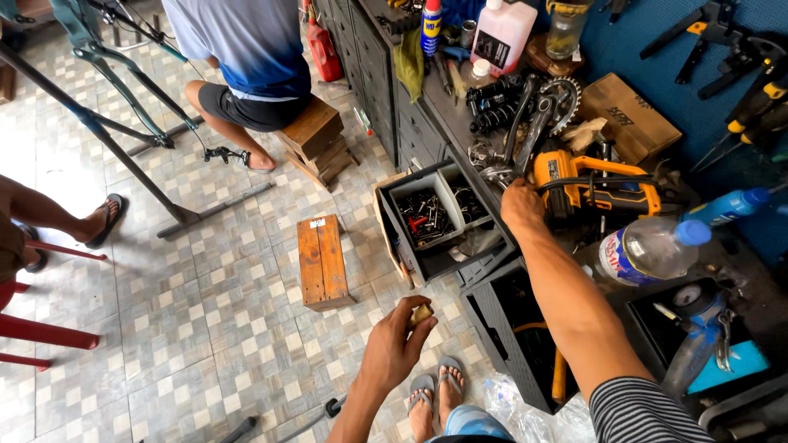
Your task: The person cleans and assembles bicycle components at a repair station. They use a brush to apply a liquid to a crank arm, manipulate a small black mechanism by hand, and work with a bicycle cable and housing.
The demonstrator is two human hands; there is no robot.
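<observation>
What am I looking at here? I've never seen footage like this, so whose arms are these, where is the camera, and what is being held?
There is one view, from a camera on a person's head, looking down at their own bare arms and sandalled feet. The left hand pinches a small tan piece over the tiled floor. The right hand reaches onto a crowded workbench, resting beside an orange power tool. Nearby are a clear plastic bottle, an open drawer of small metal parts and a wooden stool. Another person sits on a wooden block further back.

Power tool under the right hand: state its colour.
The power tool is orange and black, seen in the head view.
</observation>
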